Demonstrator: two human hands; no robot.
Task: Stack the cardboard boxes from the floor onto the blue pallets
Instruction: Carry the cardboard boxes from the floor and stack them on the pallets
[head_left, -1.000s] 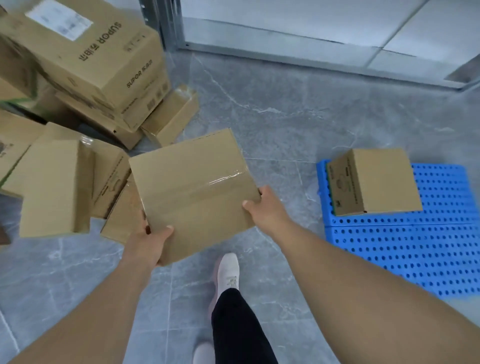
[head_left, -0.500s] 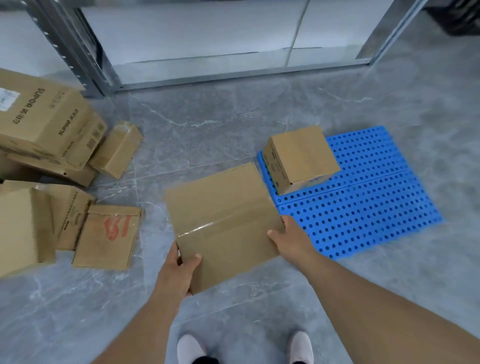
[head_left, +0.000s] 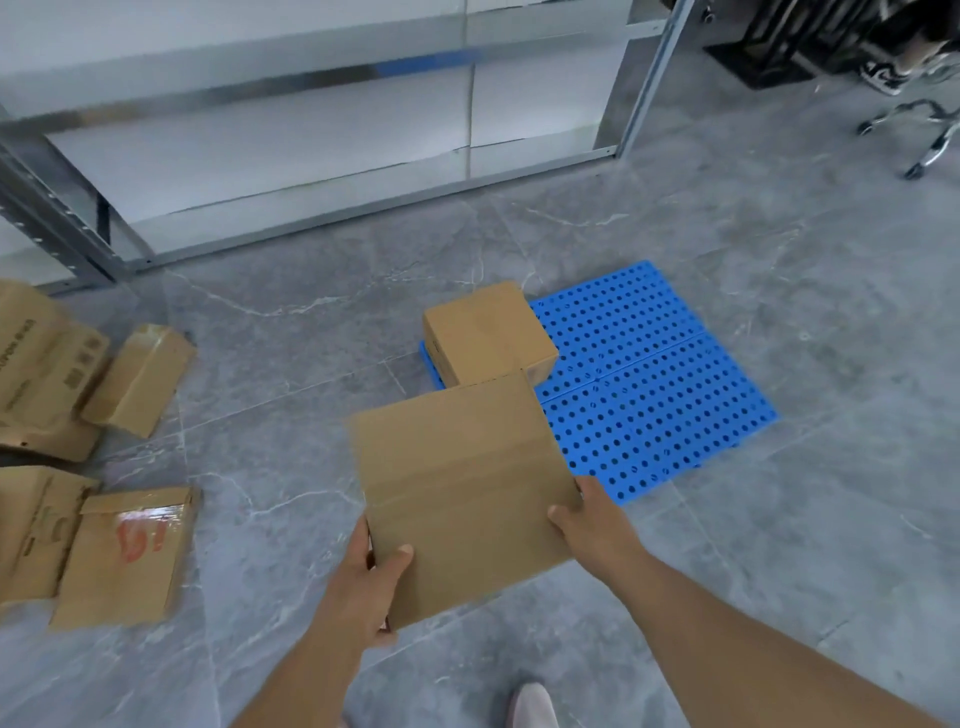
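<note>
Box (head_left: 462, 483) in both hands now nearer blue pallets (head_left: 654, 384).

1 head-worn view looks steeply down, close over the floor (head_left: 727, 519) ahead.

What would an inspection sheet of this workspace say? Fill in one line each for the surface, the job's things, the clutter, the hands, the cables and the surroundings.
Surface: grey marbled floor tiles.
Job's things: blue pallets lie flat on the floor; one small box sits on their far left corner; a carried box is held in the air near the pallets' left edge; more boxes lie on the floor to the left.
Clutter: nothing seen.
Hands: left hand grips the carried box's near left corner; right hand holds its right edge.
Cables: nothing seen.
Surroundings: metal shelf frame behind; chair base at far right.
</note>
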